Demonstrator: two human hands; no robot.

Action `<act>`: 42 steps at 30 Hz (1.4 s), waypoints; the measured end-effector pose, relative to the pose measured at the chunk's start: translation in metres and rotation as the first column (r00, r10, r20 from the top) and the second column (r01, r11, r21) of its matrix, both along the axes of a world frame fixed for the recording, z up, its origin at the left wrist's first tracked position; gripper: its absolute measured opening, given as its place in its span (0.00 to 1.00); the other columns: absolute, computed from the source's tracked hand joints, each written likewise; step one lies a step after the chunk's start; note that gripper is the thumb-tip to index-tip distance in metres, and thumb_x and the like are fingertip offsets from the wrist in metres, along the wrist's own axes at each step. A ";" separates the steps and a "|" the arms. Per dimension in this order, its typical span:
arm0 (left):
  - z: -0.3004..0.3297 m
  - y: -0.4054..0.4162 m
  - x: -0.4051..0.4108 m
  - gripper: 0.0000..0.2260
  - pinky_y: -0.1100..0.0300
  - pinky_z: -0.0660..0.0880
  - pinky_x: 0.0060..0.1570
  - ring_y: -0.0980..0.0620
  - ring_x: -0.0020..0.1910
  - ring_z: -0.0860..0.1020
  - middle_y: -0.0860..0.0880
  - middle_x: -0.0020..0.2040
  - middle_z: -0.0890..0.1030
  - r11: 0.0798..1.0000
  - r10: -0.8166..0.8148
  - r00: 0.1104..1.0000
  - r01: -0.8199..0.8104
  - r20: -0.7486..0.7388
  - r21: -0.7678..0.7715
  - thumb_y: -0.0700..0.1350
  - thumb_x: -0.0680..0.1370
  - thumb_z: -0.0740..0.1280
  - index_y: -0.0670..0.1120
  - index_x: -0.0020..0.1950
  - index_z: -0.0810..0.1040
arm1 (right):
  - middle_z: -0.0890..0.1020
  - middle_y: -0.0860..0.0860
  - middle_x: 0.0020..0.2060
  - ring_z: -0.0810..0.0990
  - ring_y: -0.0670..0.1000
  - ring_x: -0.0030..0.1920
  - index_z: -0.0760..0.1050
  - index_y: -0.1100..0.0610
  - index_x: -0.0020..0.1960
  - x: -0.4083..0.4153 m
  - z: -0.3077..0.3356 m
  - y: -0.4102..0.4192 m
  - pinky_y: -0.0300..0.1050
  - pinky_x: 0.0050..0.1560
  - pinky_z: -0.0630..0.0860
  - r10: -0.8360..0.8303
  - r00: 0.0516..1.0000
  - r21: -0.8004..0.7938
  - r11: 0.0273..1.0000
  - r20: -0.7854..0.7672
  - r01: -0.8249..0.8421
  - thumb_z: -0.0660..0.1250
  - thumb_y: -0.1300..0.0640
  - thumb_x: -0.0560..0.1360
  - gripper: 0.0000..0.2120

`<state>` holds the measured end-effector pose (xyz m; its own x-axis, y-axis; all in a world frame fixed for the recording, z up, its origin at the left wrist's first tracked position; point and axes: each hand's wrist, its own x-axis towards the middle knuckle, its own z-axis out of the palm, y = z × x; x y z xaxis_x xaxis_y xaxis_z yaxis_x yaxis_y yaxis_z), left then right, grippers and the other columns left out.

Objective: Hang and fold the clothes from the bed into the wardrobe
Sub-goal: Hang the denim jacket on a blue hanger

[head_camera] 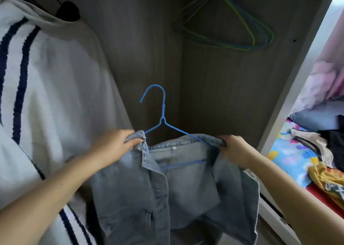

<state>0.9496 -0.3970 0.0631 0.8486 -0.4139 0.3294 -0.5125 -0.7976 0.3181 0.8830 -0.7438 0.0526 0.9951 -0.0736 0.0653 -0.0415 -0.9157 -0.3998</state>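
While the left hand point(119, 144) and the right hand point(232, 148) are each pinching one shoulder of the denim jacket point(167, 189), the blue hanger point(163, 114) inside it is lying crosswise between them, hook pointing up into the wardrobe point(223, 86), with both hands about equally near to it.
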 end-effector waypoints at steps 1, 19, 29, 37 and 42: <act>0.001 -0.006 -0.003 0.18 0.54 0.71 0.36 0.45 0.37 0.79 0.53 0.27 0.72 0.999 0.051 0.998 -0.051 0.043 0.012 0.64 0.74 0.64 0.51 0.33 0.70 | 0.78 0.47 0.38 0.78 0.49 0.44 0.76 0.51 0.42 -0.001 0.005 0.013 0.37 0.35 0.68 -0.007 1.000 0.035 0.999 -0.002 0.007 0.60 0.61 0.76 0.09; 0.034 0.000 0.003 0.30 0.54 0.72 0.35 0.54 0.36 0.78 0.47 0.36 0.81 0.914 -0.025 0.853 0.230 0.521 -0.334 0.66 0.77 0.56 0.42 0.41 0.83 | 0.70 0.42 0.28 0.69 0.43 0.30 0.63 0.46 0.36 -0.015 0.082 -0.008 0.42 0.35 0.70 0.390 0.868 -0.388 0.884 0.307 -0.260 0.43 0.29 0.75 0.23; 0.070 -0.071 0.056 0.32 0.55 0.47 0.74 0.49 0.77 0.50 0.47 0.79 0.51 0.869 0.097 0.987 -0.023 0.125 -0.495 0.63 0.77 0.50 0.49 0.78 0.53 | 0.83 0.53 0.36 0.73 0.40 0.32 0.81 0.56 0.44 -0.022 0.187 -0.016 0.29 0.36 0.69 0.078 0.809 0.133 0.973 0.583 -0.189 0.65 0.42 0.76 0.17; 0.137 -0.135 0.023 0.25 0.65 0.53 0.68 0.60 0.73 0.55 0.59 0.75 0.54 0.432 -0.322 0.941 0.045 -0.107 -0.901 0.58 0.81 0.49 0.53 0.78 0.51 | 0.83 0.47 0.31 0.81 0.49 0.38 0.81 0.51 0.37 0.056 0.251 0.088 0.49 0.51 0.78 -0.008 0.847 0.518 0.794 0.532 -0.318 0.63 0.54 0.80 0.14; 0.157 -0.098 0.033 0.12 0.64 0.70 0.61 0.66 0.57 0.74 0.60 0.59 0.76 0.461 -0.198 0.975 0.179 0.096 -0.869 0.52 0.81 0.60 0.57 0.64 0.68 | 0.81 0.67 0.46 0.82 0.60 0.42 0.80 0.65 0.48 0.085 0.275 0.144 0.51 0.47 0.78 0.036 0.789 0.514 0.740 0.613 -0.433 0.59 0.55 0.81 0.16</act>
<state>0.9830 -0.4953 0.2197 0.7957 -0.0740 0.6012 -0.6023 0.0094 0.7982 0.9684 -0.5997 0.3276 0.7887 -0.0628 0.6116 0.5379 -0.4110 -0.7360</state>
